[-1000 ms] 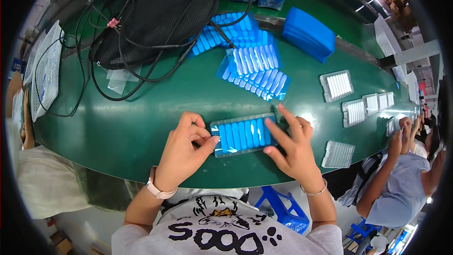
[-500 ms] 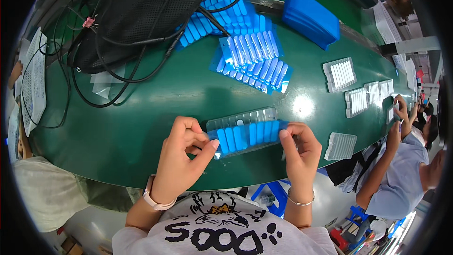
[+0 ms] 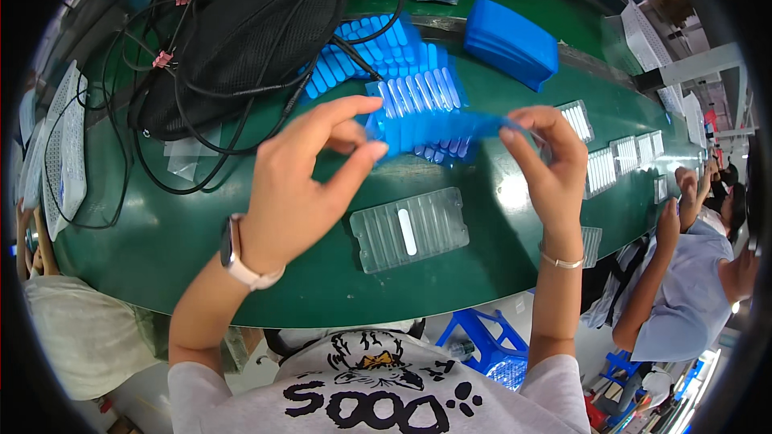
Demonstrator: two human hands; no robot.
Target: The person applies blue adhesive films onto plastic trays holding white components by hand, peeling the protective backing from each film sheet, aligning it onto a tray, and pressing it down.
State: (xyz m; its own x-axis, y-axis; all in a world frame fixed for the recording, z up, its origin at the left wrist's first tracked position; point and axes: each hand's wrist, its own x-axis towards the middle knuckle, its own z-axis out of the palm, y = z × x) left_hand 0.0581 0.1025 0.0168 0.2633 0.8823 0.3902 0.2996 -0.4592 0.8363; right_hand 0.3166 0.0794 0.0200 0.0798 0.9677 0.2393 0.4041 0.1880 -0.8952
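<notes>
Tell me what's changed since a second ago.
The right hand has gripped the blue sheet; together with the left hand, it lifted the sheet up and forward off the tray, uncovering a white strip. The tray and bag stayed put.

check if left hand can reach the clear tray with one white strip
Likely yes: the way down to the clear tray looks free, though the left hand may be holding the blue sheet.

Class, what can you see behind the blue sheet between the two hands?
Behind the blue sheet, piled sheets of strips show above and below it; the part between is covered.
</notes>
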